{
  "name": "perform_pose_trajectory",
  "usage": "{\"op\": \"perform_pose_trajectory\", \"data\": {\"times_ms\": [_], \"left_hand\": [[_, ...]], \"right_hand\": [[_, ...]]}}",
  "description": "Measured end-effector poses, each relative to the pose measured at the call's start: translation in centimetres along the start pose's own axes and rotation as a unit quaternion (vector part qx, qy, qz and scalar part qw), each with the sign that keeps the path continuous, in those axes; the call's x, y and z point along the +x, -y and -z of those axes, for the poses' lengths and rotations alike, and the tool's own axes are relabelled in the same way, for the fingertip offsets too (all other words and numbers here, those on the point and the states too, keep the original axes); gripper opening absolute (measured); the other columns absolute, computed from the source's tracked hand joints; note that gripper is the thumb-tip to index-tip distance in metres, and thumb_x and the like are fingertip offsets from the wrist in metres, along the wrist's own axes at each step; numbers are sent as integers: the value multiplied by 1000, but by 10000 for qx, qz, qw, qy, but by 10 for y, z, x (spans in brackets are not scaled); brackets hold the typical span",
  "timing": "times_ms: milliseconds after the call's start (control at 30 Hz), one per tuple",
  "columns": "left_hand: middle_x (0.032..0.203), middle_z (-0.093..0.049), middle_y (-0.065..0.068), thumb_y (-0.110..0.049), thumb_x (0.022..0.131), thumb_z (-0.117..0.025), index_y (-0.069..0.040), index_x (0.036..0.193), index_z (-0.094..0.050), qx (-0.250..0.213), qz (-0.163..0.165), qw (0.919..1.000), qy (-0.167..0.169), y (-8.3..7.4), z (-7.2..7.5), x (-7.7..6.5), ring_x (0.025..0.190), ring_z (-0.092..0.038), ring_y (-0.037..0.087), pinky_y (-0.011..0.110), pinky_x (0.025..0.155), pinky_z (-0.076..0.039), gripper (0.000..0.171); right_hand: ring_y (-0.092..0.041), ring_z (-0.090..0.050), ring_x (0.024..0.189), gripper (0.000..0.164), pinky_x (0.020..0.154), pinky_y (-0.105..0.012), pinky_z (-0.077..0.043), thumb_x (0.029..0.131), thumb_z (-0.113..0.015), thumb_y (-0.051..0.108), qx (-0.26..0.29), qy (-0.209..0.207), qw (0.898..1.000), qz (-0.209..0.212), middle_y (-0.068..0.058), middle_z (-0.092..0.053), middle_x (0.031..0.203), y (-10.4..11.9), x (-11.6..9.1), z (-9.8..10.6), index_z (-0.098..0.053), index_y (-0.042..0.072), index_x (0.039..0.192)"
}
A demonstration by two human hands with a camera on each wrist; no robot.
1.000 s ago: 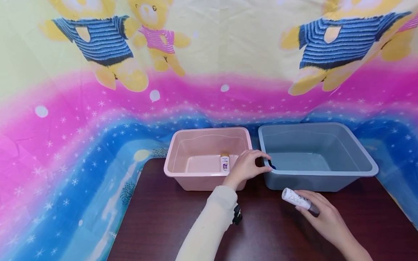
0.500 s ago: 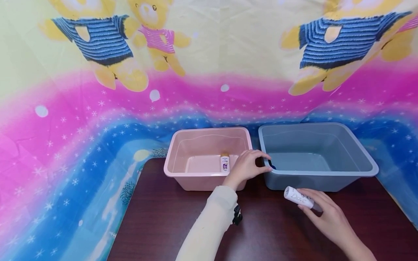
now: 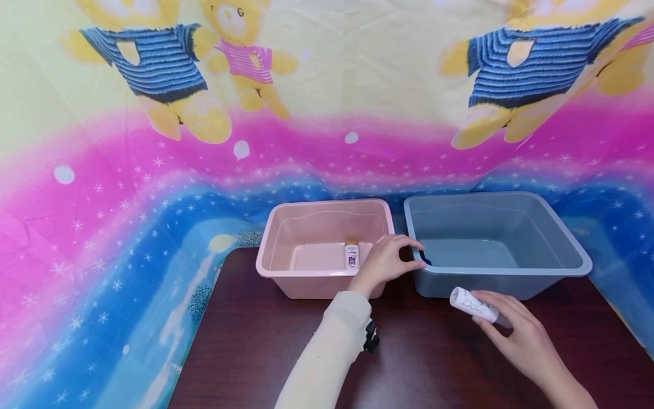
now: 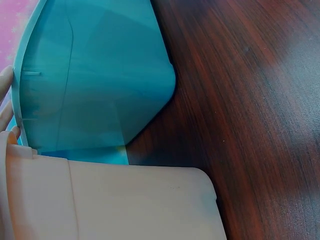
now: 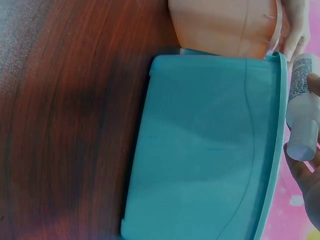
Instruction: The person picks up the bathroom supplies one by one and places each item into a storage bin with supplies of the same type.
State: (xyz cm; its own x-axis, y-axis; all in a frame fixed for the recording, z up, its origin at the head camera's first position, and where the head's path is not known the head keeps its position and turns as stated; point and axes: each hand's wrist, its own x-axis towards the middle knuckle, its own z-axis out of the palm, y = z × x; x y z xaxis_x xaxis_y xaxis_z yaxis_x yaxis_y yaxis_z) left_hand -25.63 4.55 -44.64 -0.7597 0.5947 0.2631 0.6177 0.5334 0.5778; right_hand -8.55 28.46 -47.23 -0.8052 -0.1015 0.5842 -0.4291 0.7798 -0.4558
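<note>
My right hand holds a small white bottle marked "Dove", tilted, in front of the grey basin. Fine print and a pale cap show on this bottle in the right wrist view. The left hand reaches over the pink basin's near right corner to the grey basin's left rim. Between its thumb and fingers is a small dark thing; I cannot tell its kind. Only fingertips show past the rim in the left wrist view.
Inside the pink basin lies a small white bottle with a purple label and a gold cap. Both basins stand side by side at the back of the dark wooden table. A cloth printed with bears hangs behind.
The right hand has shifted slightly to the right and turned the white bottle, bringing its "Dove" lettering more into view. My left hand has stayed in place.
</note>
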Motion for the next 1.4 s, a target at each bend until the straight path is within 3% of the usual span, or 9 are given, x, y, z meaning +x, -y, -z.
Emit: {"op": "perform_pose_trajectory", "data": {"times_ms": [367,1400], "left_hand": [[117,-66,-17,-45,87,-75,-31,117,-72,-10,6,10000,9,0,0,0,110,-54,0,26,107,-35,33],[119,-65,-16,-44,87,-75,-30,117,-72,-37,52,10000,19,-2,1,-2,114,-54,5,27,107,-36,33]], "right_hand": [[5,-47,116,70,94,-4,-30,60,-86,-10,221,-186,9990,339,-11,-66,119,-2,7,9,-68,8,125],[9,-43,117,77,94,-1,-28,59,-86,-12,80,-146,9997,185,-13,-65,121,7,20,14,-66,10,130]]}}
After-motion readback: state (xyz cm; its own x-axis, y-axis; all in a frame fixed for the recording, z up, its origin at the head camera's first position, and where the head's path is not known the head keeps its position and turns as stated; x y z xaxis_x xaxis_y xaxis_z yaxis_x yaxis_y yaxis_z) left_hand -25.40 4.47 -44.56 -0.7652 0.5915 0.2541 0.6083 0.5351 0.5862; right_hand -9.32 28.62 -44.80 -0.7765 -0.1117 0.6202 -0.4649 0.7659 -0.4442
